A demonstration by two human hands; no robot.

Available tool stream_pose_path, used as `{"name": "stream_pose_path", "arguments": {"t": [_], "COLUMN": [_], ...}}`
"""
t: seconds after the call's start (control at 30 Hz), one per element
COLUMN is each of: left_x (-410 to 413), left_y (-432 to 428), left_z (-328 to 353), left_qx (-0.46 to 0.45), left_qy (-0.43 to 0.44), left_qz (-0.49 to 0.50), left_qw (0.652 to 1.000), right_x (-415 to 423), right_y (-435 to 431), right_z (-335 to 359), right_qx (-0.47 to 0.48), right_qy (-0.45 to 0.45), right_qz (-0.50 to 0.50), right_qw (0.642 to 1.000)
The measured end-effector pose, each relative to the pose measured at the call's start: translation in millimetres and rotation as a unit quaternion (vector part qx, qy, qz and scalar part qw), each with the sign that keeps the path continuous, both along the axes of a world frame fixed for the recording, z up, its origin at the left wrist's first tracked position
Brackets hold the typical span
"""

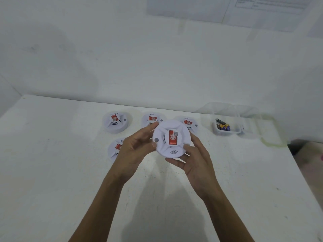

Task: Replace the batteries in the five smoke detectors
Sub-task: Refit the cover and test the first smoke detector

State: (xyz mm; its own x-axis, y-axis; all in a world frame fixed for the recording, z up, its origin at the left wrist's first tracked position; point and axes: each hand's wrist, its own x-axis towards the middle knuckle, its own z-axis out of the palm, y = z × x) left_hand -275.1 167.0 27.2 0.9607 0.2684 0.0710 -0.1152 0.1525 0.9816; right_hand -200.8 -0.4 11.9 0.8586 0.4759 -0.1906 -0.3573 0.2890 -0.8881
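One white smoke detector (172,138) is held above the table (52,172), red label facing the person. The left hand (136,149) and right hand (194,159) each curl fingers round opposite rims, a grip that likely suits twisting it open. Four more detectors (116,122) lie beyond and left of it, and batteries (223,126) wait in a clear plastic tub (227,133) at right, handy for the swap.

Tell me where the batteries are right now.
In the head view the batteries sit inside a clear plastic tub at the back right of the table, just right of the back row's rightmost smoke detector.
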Motion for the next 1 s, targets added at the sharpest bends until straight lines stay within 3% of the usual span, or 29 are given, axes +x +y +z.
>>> {"name": "stream_pose_path", "arguments": {"t": [0.13, 0.53, 1.0], "left_x": [1.2, 7.4, 8.2], "left_y": [-0.6, -13.9, -17.8], "left_z": [2.2, -3.2, -7.8], "left_qx": [-0.023, -0.083, -0.065], "left_qy": [0.01, 0.028, 0.018], "left_qz": [-0.016, 0.054, 0.089], "left_qw": [1.0, 0.995, 0.994], "right_x": [0.1, -5.0, -4.5], "right_y": [0.5, 6.6, 5.2], "right_z": [-1.0, 6.9, -1.3], "right_qx": [0.013, 0.036, 0.019], "right_qy": [0.011, 0.048, 0.019], "right_qz": [0.005, 0.035, 0.027], "right_qw": [1.0, 0.998, 0.999]}}
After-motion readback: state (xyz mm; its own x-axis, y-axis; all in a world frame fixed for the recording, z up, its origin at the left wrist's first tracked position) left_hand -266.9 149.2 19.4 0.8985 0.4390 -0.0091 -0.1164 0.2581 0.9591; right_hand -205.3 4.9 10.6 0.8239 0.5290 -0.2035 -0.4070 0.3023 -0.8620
